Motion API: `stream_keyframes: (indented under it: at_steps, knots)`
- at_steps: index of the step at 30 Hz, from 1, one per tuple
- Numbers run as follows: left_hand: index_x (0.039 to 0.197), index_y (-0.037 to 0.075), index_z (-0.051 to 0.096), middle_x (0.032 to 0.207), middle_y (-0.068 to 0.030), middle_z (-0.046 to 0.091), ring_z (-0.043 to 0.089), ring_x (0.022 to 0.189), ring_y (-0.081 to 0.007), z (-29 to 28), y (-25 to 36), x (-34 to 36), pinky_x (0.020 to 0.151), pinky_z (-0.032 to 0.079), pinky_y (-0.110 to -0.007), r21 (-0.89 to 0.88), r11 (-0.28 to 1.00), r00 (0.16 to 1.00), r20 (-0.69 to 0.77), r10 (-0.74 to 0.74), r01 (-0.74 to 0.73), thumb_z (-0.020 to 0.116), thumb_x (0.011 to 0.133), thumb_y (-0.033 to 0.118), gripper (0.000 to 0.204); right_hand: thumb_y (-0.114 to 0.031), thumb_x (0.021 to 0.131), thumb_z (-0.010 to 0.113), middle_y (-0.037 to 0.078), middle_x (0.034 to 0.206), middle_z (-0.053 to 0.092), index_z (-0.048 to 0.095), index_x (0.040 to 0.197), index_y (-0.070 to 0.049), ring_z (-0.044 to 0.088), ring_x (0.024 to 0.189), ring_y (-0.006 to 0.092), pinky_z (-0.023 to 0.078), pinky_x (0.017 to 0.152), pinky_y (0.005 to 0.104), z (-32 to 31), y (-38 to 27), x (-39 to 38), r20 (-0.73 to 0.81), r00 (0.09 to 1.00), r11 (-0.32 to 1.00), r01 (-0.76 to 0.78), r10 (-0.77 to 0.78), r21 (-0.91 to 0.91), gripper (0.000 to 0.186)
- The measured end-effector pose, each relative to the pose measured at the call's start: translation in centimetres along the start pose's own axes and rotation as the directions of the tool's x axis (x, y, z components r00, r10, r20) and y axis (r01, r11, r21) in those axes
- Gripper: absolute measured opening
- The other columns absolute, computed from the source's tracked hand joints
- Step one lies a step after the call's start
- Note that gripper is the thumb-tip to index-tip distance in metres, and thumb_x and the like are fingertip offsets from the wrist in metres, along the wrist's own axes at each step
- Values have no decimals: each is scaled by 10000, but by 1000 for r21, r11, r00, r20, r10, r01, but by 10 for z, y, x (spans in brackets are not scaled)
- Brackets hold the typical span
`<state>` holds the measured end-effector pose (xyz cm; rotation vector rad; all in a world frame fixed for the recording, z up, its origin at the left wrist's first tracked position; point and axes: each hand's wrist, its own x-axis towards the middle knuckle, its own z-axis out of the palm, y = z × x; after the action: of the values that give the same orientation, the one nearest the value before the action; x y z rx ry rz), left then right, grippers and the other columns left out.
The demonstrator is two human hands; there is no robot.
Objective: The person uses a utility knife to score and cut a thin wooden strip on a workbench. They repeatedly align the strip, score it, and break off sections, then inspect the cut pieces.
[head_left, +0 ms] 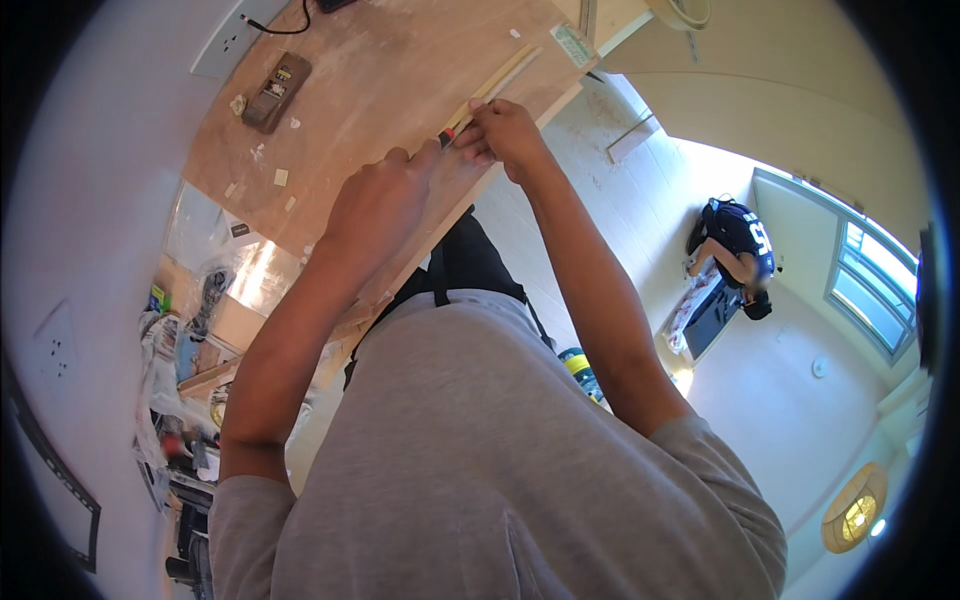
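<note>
My left hand is closed around a tool with a red and black end. Most of that tool is hidden in the fist, so its exact kind does not show. Close beside it, my right hand has its thumb and fingers drawn together at the near end of a thin pale wooden strip. This strip lies slanting along the right edge of a large wooden board. Whether the right fingers pinch the strip or the tool's tip is too small to tell.
A dusty brown block-shaped device and small wood chips lie on the board. A black cable runs from a white socket plate. Bags and clutter stand below left. Another person bends over at the right.
</note>
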<state>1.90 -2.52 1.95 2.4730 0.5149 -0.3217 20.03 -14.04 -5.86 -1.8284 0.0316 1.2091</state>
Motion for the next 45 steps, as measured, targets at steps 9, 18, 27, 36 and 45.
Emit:
stream_keyframes:
  at_steps: [9, 18, 27, 36, 45]
  knots:
    - [1393, 128, 581, 991, -213, 696, 720, 853, -434, 5, -5, -3, 753, 587, -527, 1, 1000, 1000, 28, -6, 6, 606, 973, 143, 421, -293, 1095, 561, 146, 775, 706, 601, 1018, 8, 689, 619, 222, 559, 555, 352, 14, 5, 2, -97, 995, 999, -15, 19, 40, 313]
    - [1419, 135, 566, 974, -194, 680, 726, 797, -413, 4, -25, -58, 709, 600, -507, 80, 997, 994, 100, -32, 24, 616, 965, 146, 457, -269, 1083, 576, 146, 830, 700, 618, 1054, 3, 710, 630, 251, 610, 601, 374, 15, 3, 2, -104, 993, 997, -42, 49, 68, 277]
    - [1404, 106, 565, 978, -196, 679, 730, 800, -408, 3, -28, -70, 711, 601, -501, 78, 996, 997, 75, -36, 30, 593, 955, 118, 449, -352, 1064, 618, 149, 769, 708, 643, 1009, 28, 694, 585, 236, 570, 522, 358, 25, 14, -26, -87, 996, 1000, -29, 29, -1, 384]
    - [1440, 86, 560, 998, -193, 677, 740, 789, -400, 8, -18, -76, 694, 611, -479, 92, 995, 992, 114, -47, 36, 618, 922, 82, 522, -332, 1055, 639, 105, 696, 704, 645, 959, -12, 603, 502, 173, 461, 464, 323, 55, 35, -33, 2, 994, 991, -109, 110, -80, 335]
    - [1439, 77, 564, 976, -175, 663, 741, 743, -376, 15, -33, -96, 647, 614, -467, 53, 999, 999, 33, 8, -10, 668, 895, 114, 555, -248, 1064, 615, 111, 705, 707, 642, 991, 0, 626, 507, 173, 450, 451, 318, 72, 38, -39, -122, 989, 996, -85, 89, 39, 261]
